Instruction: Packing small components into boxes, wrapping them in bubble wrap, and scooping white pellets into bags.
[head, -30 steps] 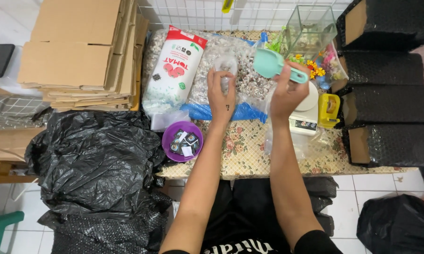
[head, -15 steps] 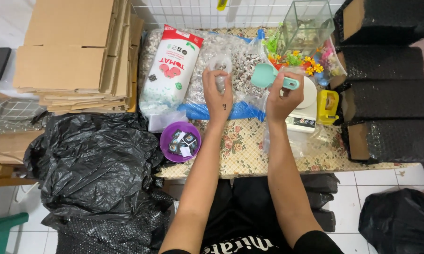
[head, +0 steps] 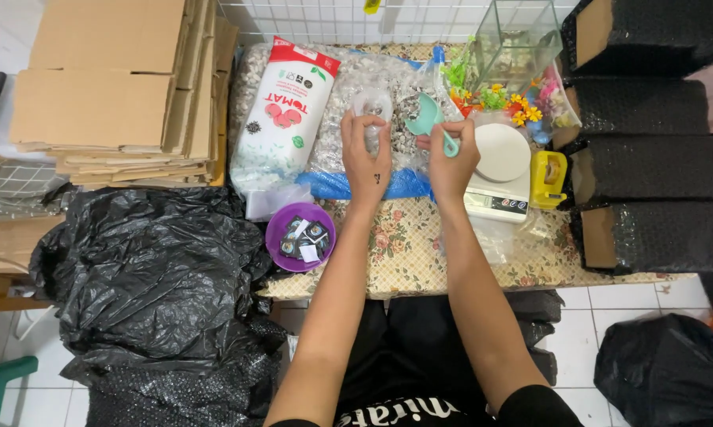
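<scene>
- Teal plastic scoop [head: 428, 117] is being pinched by its handle in the right hand [head: 452, 162], fingers curled tight around it; the bowl is dipping into the large clear plastic bag of mixed pebbles [head: 400, 119] lying along the far edge of the tabletop.
- Left hand [head: 366, 158] is gripping a small clear plastic pouch [head: 371, 107], thumb and fingers closing on its sides, holding it over the same pebble bag, just beside the scoop.
- White-and-red printed sack [head: 281, 107] is lying slantwise left of the pebbles, touching them.
- Round purple plastic bowl [head: 299, 236] holding small dark packets is sitting near the tabletop's near-left corner.
- White digital scale [head: 497, 170] is resting right of the right hand, a yellow tape dispenser [head: 548, 178] beside it.
- Glass tank [head: 518, 43] and bright plastic flowers [head: 499, 99] are crowding the far-right corner.
- Flattened cardboard boxes [head: 119, 87] are stacking up at the left; crumpled black plastic bags [head: 151, 269] are slumping below them.
</scene>
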